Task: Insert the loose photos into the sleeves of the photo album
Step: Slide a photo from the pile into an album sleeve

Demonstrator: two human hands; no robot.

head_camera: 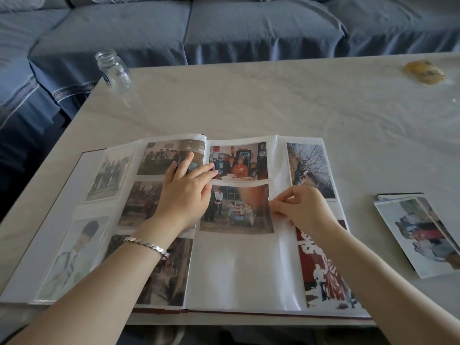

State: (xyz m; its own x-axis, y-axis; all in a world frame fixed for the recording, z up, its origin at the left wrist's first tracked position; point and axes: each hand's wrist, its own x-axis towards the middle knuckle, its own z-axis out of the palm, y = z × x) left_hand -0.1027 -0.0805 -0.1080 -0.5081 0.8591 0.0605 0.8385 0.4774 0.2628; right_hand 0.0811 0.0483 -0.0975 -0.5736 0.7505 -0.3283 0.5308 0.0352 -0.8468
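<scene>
The photo album lies open on the pale table, most sleeves filled. My left hand rests flat with straight fingers across the spine, fingertips on the top photo of the right page. A photo of children outdoors sits in the middle sleeve of the right page. My right hand pinches the right edge of that sleeve or photo with curled fingers; which one I cannot tell. The sleeve below it is empty. A stack of loose photos lies on the table to the album's right.
A clear glass jar stands at the table's far left corner. A yellowish crumpled wrapper lies at the far right. A blue-covered sofa runs behind the table.
</scene>
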